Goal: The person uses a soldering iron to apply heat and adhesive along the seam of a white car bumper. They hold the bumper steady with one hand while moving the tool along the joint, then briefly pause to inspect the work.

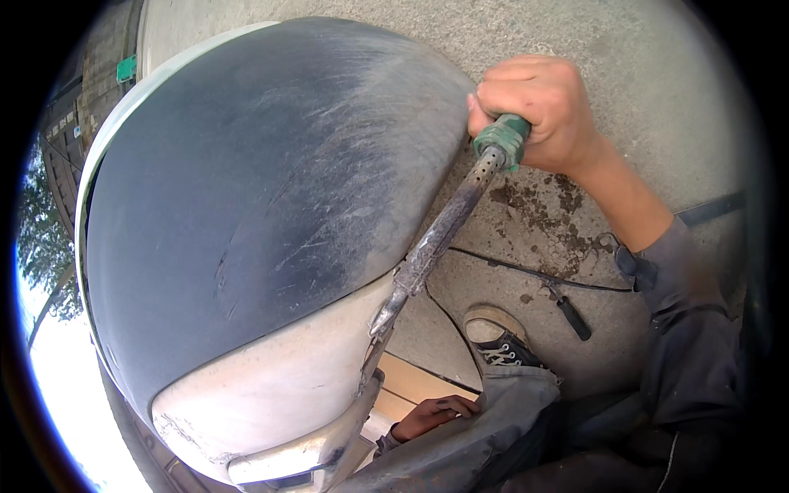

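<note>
My right hand (538, 103) is closed around the green handle of a soldering iron (427, 251), with a perforated metal sleeve and a worn, pointed tip. The iron slants down to the left. Its tip overlaps the edge of a big curved vehicle bumper (222, 181) in this view; whether they touch, I cannot tell. Scratches and pale scuffs cover the bumper's dark grey part, above a whitish lower section (279, 378). Below the iron, my left hand (436, 415) lies by my grey trouser leg (501, 427), fingers loosely stretched and apparently holding nothing.
A black cord (534, 279) crosses the concrete floor (575, 345), beside a small tool with a black handle (573, 318). Dark crumbs (551, 218) lie scattered under my right wrist. My canvas shoe (497, 333) stands close to the bumper.
</note>
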`<state>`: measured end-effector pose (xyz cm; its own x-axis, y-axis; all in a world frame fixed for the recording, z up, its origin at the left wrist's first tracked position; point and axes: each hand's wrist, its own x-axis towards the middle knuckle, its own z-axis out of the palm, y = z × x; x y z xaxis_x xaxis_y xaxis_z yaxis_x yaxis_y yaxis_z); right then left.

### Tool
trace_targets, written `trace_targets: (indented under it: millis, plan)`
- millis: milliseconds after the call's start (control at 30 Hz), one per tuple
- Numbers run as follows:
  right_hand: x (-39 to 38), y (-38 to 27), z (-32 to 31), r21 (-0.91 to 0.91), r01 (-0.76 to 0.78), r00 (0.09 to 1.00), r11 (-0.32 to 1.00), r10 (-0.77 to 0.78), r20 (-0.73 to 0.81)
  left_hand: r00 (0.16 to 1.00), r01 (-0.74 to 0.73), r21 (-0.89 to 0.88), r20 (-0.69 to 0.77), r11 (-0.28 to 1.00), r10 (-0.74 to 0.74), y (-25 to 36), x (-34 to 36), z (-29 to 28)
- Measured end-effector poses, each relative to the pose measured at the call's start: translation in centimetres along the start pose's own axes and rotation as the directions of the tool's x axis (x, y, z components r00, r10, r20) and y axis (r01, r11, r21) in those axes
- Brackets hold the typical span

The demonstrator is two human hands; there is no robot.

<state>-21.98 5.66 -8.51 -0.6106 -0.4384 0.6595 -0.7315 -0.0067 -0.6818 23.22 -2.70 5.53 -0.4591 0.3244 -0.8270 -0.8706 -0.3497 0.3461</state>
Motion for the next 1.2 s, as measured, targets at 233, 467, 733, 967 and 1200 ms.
trace_targets:
  millis: [233, 467, 733, 967, 1200]
  plan:
    - [-0.13, 0.10, 0.11, 0.006, 0.013, 1.000, 1.000, -0.013, -0.010, 1.000, 0.004, 0.006, -0.002, 1.000, -0.004, 0.09, 0.09, 0.03]
    - [-0.12, 0.09, -0.01, 0.001, 0.014, 1.000, 1.000, -0.014, -0.004, 1.000, -0.012, 0.018, 0.009, 1.000, 0.012, -0.57, 0.03, -0.30]
    - [-0.10, 0.17, 0.06, -0.003, 0.031, 0.999, 1.000, -0.031, -0.012, 1.000, 0.013, 0.028, -0.003, 1.000, -0.013, -0.21, 0.02, -0.20]
    - [-0.11, 0.21, -0.04, 0.006, 0.028, 0.999, 1.000, -0.028, -0.016, 1.000, 0.016, 0.049, -0.004, 0.999, -0.016, 0.02, 0.07, -0.11]
    - [-0.09, 0.25, -0.28, 0.079, -0.011, 0.999, 0.997, 0.014, -0.041, 1.000, 0.019, 0.072, -0.008, 0.997, -0.019, 0.30, 0.13, 0.03]
